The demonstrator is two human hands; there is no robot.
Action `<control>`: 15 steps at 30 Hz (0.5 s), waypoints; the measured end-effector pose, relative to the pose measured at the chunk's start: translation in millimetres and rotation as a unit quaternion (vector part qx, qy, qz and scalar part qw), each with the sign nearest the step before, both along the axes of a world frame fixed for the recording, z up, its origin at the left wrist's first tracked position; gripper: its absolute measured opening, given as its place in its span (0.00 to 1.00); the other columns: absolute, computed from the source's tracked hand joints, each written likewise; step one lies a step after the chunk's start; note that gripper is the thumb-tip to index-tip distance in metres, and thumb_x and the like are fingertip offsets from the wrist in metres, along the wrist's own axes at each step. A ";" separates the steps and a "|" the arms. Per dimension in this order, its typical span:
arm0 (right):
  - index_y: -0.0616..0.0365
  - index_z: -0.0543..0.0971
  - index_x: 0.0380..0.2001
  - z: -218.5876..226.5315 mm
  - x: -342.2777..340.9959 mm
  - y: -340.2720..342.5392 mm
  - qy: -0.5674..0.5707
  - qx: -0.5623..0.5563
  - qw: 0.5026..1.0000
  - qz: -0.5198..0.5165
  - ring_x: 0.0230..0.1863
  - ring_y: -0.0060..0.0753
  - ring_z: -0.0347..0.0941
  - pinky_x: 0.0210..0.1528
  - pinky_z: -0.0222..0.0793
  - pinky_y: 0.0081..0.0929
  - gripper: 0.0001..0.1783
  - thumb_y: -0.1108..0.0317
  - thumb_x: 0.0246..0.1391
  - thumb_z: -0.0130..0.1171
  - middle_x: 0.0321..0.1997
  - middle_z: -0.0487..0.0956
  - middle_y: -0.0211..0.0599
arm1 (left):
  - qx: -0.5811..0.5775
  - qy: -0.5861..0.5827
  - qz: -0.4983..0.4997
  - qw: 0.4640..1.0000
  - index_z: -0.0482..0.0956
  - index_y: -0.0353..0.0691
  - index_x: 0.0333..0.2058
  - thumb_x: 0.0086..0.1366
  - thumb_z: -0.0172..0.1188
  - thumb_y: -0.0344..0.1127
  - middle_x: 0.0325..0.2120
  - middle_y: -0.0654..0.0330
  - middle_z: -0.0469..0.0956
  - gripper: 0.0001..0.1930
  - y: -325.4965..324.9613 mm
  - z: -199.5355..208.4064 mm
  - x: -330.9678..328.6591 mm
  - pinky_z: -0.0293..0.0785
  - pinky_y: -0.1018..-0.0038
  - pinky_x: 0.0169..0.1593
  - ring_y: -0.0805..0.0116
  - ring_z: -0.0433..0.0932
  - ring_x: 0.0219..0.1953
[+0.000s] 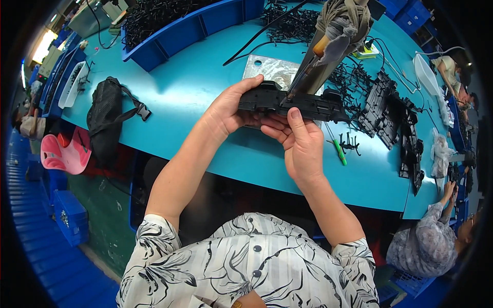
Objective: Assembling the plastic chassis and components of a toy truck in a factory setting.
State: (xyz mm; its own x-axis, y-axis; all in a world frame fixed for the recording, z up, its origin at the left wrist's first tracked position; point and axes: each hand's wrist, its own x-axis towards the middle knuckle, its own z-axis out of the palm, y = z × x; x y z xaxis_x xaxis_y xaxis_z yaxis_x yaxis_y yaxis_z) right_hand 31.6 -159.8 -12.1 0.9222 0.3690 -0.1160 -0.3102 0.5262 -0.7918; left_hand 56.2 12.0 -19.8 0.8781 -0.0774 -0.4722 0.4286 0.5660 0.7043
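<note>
Pinching a long black part (pixel 313 105) with left grip (pixel 228 109) and right grip (pixel 304 148). Held above the turquoise tabletop (pixel 246 161).

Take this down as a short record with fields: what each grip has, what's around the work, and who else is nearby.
Left grip: holds one end of a long black part
Right grip: holds the same part, thumb on its near side
Above the part: cloth-wrapped fixture; contact unclear
Beyond the part: metal plate
Far side: blue bin of small black pieces
Left: black bag
Right: green-handled tool, black molded parts
Nearby: co-worker, lower right
</note>
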 end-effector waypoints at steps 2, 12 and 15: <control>0.66 0.74 0.43 0.2 -0.1 0.0 0.002 0.000 1.000 -0.001 0.40 0.37 0.79 0.42 0.79 0.31 0.17 0.61 0.63 0.50 0.40 0.79 0.46 | 0.000 0.001 0.002 1.000 0.74 0.36 0.42 0.61 0.57 0.51 0.35 0.50 0.80 0.22 -0.5 1.2 -0.5 0.81 0.61 0.38 0.58 0.82 0.33; 0.66 0.74 0.42 0.9 -0.8 1.5 0.009 0.005 1.000 -0.006 0.39 0.37 0.79 0.41 0.79 0.31 0.17 0.61 0.63 0.50 0.40 0.79 0.46 | -0.014 0.000 -0.007 1.000 0.74 0.35 0.42 0.61 0.57 0.51 0.35 0.51 0.80 0.22 0.3 1.7 -0.8 0.81 0.61 0.40 0.58 0.82 0.34; 0.66 0.74 0.42 1.7 -1.6 2.0 0.009 0.004 1.000 -0.010 0.39 0.37 0.79 0.41 0.79 0.31 0.16 0.61 0.63 0.50 0.39 0.79 0.46 | -0.014 -0.001 -0.008 1.000 0.74 0.35 0.42 0.61 0.56 0.51 0.35 0.51 0.80 0.22 0.0 2.7 -1.0 0.81 0.61 0.39 0.58 0.82 0.34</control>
